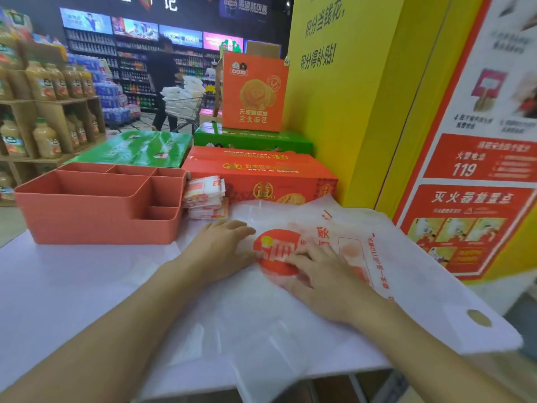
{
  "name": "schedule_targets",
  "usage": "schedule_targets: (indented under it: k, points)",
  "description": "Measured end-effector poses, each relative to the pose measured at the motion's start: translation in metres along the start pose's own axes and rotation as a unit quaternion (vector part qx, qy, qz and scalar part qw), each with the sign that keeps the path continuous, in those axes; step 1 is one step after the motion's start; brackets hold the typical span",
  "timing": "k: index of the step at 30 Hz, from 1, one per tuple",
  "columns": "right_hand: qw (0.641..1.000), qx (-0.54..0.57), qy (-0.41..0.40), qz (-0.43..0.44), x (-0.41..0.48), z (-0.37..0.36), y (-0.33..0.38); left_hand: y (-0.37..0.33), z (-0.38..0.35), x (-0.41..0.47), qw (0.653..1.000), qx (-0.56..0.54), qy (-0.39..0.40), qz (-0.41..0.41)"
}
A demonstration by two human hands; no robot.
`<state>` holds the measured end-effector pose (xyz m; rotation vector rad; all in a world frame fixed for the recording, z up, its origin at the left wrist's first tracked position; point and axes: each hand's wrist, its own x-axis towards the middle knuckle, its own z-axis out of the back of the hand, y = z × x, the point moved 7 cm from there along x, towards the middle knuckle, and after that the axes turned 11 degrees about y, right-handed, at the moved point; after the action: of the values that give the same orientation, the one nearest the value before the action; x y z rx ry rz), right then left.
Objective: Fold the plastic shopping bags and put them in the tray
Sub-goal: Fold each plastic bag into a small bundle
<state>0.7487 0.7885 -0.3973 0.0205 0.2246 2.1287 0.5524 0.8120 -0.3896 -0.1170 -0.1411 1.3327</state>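
Observation:
A white plastic shopping bag (406, 274) with red print lies spread flat on the white table, reaching past the right edge. My left hand (223, 251) presses flat on the bag's left part, fingers straight. My right hand (322, 283) lies flat on the bag's red round logo, fingers spread. A coral-red tray (98, 210) with several compartments stands at the left rear; no bags show inside it. A stack of folded bags (205, 199) sits just to the right of the tray.
Red (261, 173) and green boxes (136, 149) line the table's back edge, with an orange box (252, 91) on top. A yellow pillar (363, 97) with posters rises on the right. Shelves of bottles stand at left; a person with a cart is far behind.

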Motion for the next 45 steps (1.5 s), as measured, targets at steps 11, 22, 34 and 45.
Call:
schedule_targets:
  k: [11, 22, 34, 45]
  points:
    - [0.994, 0.045, -0.102, 0.021, -0.004, 0.007, -0.001, -0.061, -0.008, -0.064, 0.970, -0.047, 0.134, -0.197]
    - [0.994, -0.003, -0.028, 0.110, -0.049, 0.004, 0.004, -0.059, -0.010, -0.069, 0.985, -0.051, 0.084, -0.145]
    - [0.999, -0.020, -0.016, 0.031, -0.079, 0.011, -0.041, -0.057, -0.006, -0.061, 0.993, -0.014, 0.085, -0.081]
    - [0.999, -0.006, 0.011, -0.037, -0.097, 0.016, -0.096, -0.046, 0.008, -0.058, 0.991, -0.014, 0.093, -0.100]
